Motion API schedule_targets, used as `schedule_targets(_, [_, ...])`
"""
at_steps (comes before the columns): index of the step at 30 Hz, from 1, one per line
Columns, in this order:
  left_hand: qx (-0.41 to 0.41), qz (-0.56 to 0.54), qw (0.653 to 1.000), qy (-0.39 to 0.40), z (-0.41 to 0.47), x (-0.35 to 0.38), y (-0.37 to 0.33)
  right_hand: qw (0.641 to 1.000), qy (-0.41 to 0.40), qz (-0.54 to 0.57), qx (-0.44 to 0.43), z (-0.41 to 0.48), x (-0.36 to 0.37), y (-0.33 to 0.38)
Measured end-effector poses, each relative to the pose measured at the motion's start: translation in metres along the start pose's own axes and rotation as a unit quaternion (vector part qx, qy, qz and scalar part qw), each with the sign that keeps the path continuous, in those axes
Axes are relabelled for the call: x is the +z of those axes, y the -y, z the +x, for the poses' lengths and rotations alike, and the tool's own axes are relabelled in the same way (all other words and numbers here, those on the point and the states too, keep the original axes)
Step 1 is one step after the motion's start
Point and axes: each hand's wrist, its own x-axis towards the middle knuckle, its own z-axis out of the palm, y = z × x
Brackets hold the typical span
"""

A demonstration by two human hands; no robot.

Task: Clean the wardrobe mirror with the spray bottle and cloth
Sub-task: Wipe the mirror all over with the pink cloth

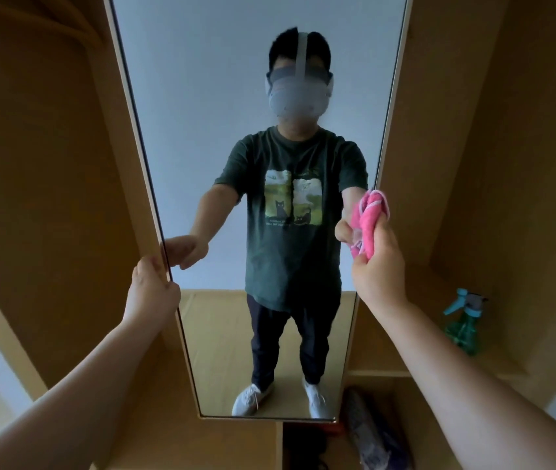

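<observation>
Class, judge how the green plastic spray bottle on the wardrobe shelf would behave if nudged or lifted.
The green plastic spray bottle stands upright, tall with a blue trigger head, so a sideways nudge would probably tip it. Being plastic, it likely would not shatter. Its fill level, hence weight, is unclear.

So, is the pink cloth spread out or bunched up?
Bunched up: the cloth shows crumpled folds, gripped in the right hand at the right edge of the mirror.

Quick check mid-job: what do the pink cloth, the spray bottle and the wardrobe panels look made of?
Pink cloth: soft napped fabric, likely microfibre; it bunches in folds.
Spray bottle: see-through green plastic, ribbed, with opaque blue trigger head.
Wardrobe panels: matt tan board, probably laminate; grain too faint to tell.
</observation>
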Motion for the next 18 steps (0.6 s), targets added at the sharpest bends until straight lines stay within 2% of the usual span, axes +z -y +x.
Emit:
schedule_targets(4, [0.034, -0.038, 0.997, 0.065, 0.0, 0.006, 0.003, 1.0, 0.003, -0.005, 0.008, -0.008, 0.002, -0.005])
schedule_targets(18, [0.037, -0.07, 0.993, 0.086, -0.005, 0.017, 0.021, 0.998, 0.026, -0.043, 0.039, -0.039, 0.016, -0.024])
